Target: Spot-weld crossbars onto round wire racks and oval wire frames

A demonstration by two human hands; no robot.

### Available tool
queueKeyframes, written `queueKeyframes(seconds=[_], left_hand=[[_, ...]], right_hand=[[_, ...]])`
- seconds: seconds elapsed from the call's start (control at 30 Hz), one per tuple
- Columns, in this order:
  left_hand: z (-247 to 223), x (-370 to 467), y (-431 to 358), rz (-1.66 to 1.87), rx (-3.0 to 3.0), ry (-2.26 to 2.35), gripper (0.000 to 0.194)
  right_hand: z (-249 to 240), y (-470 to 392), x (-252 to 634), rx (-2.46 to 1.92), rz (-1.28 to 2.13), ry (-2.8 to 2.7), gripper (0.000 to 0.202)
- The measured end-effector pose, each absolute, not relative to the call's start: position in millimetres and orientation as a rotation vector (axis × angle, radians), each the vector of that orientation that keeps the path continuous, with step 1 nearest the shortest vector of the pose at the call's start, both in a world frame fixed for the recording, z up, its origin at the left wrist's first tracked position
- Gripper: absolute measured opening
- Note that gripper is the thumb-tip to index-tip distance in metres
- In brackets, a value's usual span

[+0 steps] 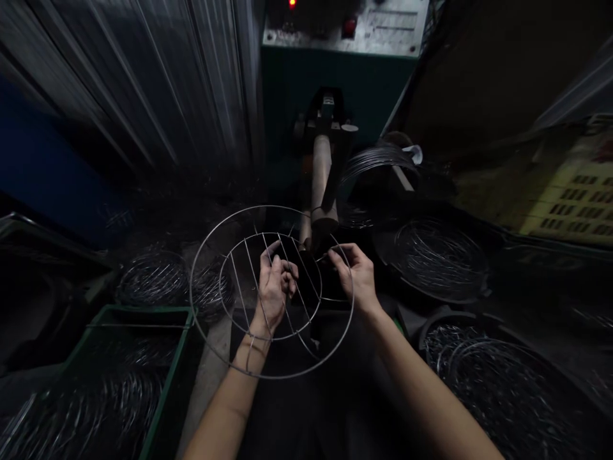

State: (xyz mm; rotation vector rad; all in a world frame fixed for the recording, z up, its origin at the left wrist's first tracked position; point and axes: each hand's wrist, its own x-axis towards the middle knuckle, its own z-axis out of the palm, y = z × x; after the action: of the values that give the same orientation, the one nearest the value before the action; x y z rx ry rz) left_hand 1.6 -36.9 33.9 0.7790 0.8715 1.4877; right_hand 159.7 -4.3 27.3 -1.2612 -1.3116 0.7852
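Note:
A round wire rack (237,281), with an outer ring, a smaller inner ring and straight cross wires, lies tilted in front of me under a welding machine's upright electrode (324,214). My left hand (274,287) is within the inner ring, thumb and fingers curled in among the cross wires; the outer ring passes across my left forearm. At the rack's right side, my right hand (355,271) pinches a short piece of wire (322,257) between thumb and fingertips, close to the electrode tip. The exact contact there is dark and hard to see.
The machine's panel (383,25) has a lit red lamp. Bent wires (378,160) hang right of the electrode. A green crate (172,370) of wire pieces stands left. Basins of wire rings (435,259) and short pieces (493,383) are right, below a yellow crate (575,191).

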Motion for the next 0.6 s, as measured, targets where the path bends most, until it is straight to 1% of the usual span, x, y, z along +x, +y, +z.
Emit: queueKeyframes(seconds=[0.23, 0.6], left_hand=[[23.9, 11.2, -29.4, 1.590, 0.701, 0.868, 0.040], [19.2, 14.3, -19.4, 1.607, 0.677, 0.860, 0.039]], right_hand=[[25.4, 12.7, 153.5, -1.289, 0.694, -1.359, 0.025], [21.1, 24.0, 158.0, -1.263, 0.710, -1.395, 0.025]])
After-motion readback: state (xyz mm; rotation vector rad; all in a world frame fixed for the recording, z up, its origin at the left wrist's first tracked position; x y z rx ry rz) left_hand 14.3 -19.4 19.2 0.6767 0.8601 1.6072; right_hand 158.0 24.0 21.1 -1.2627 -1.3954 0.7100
